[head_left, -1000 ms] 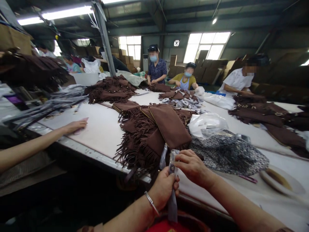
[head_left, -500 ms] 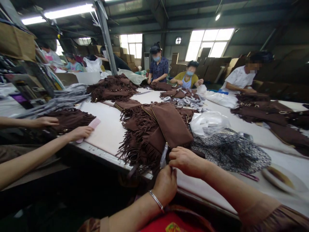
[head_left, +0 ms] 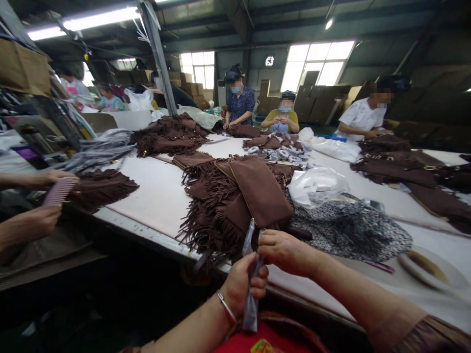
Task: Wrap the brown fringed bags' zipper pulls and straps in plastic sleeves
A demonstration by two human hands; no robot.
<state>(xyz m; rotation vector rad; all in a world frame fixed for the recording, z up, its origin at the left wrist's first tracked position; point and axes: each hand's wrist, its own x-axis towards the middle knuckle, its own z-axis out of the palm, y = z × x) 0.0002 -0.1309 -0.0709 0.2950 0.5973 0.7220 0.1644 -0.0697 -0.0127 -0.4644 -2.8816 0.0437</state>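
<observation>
My left hand (head_left: 245, 282) is closed around a strip of grey plastic film (head_left: 250, 316), whose lower end hangs below my fist. The film runs up to the zipper end of a flat brown pouch (head_left: 263, 193). My right hand (head_left: 285, 249) is pinched shut just above my left fingers, at the pouch's lower corner; what its fingertips hold is hidden. Under the pouch lies a heap of brown fringed bags (head_left: 208, 215) at the table's front edge. A short dark strap (head_left: 300, 232) sticks out beside my right hand.
A black-and-white patterned cloth (head_left: 353, 228), clear plastic bag (head_left: 318, 186) and tape roll (head_left: 432, 269) lie right on the white table (head_left: 147, 196). Left, a co-worker's hand holds a pink comb (head_left: 61, 191) near brown fringe (head_left: 105, 189). Other people stand across the table.
My left hand has turned and now shows the film's loose end hanging below it. My right hand stays nearly in place. The co-worker's comb has moved left, off the table.
</observation>
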